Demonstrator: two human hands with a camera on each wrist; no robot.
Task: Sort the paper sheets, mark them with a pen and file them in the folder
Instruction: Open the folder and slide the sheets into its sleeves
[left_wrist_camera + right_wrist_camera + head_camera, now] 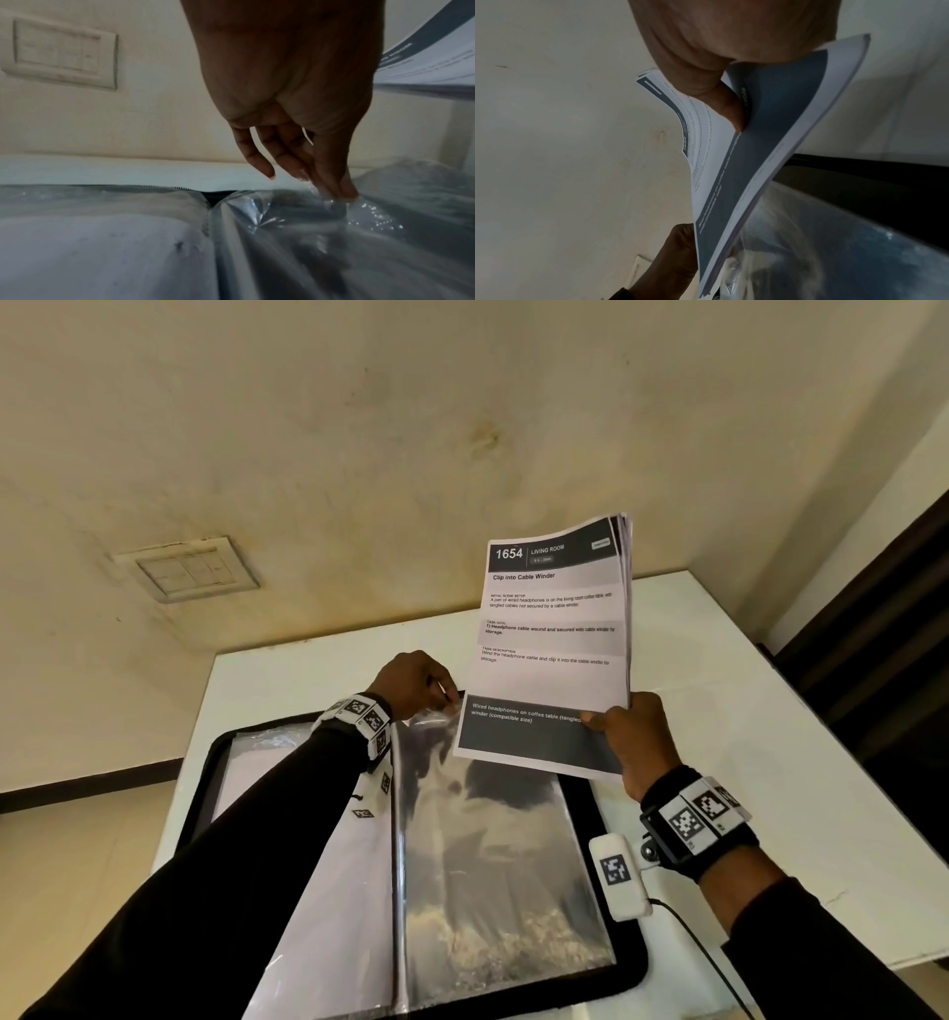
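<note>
Right now our right hand (pixel 634 737) pinches the stack of printed sheets (pixel 552 639) above the open folder (pixel 624 963) near the table's (pixel 770 711) front edge; our left hand (pixel 416 683) pinches the plastic sleeve (pixel 295 233) top. Loose sheets could fan and slip, or the thin sleeve crumple shut.

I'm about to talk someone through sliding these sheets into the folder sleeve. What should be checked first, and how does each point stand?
1. Folder lies open on the table: ok.
2. Left hand pinches the top edge of the clear sleeve: ok.
3. Sleeve mouth actually parted: cannot tell.
4. Right hand grips the paper stack at its lower corner: ok.
5. Stack edges squared: not ok, top sheets fan out.
6. Sheets marked with a pen: cannot tell.
</note>
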